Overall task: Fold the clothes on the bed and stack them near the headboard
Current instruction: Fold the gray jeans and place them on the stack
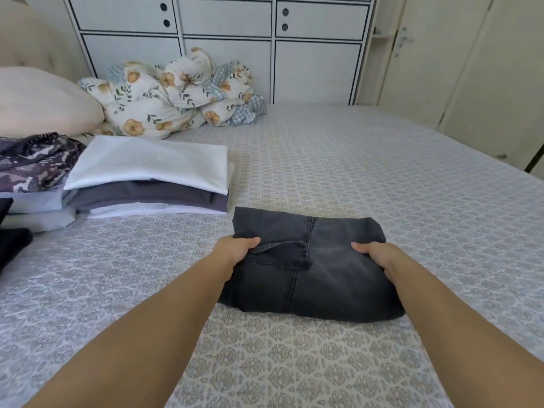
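Folded dark jeans (309,266) lie in the middle of the bed (382,172), near its near edge. The left hand (235,250) grips their left side and the right hand (374,254) grips their right side, thumbs on top. Bare sheet stretches right and far of them. To the left, a stack of folded clothes (147,178) sits beside a pillow (38,101), with a flowered quilt (173,95) bunched against the far cabinets (223,39).

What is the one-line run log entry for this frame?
step: lifting folded jeans | left hand: grips left side | right hand: grips right side | stack: left, apart
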